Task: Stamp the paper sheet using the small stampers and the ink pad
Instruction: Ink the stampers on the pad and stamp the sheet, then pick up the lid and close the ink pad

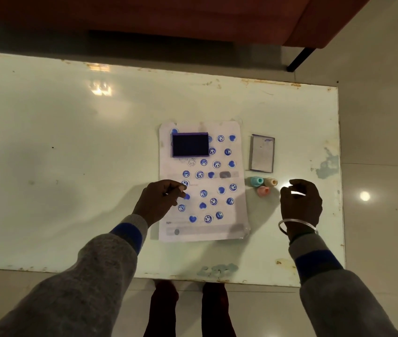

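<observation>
A white paper sheet [238,215] lies on the table, covered with several blue stamped faces and hearts. The dark blue ink pad [190,144] sits open on the sheet's upper left corner. Three small stampers lie just right of the sheet: teal [256,181], beige [270,182] and pink [263,190]. My left hand [159,201] rests on the sheet's left edge with its fingers loosely bent and nothing visible in it. My right hand [301,203] hovers just right of the stampers, fingers loosely curled and empty, apart from them.
The ink pad's lid [262,153] lies right of the sheet, above the stampers. The worn white table [71,166] has its right edge close to my right hand. A brown seat [193,15] with a black leg stands behind the table.
</observation>
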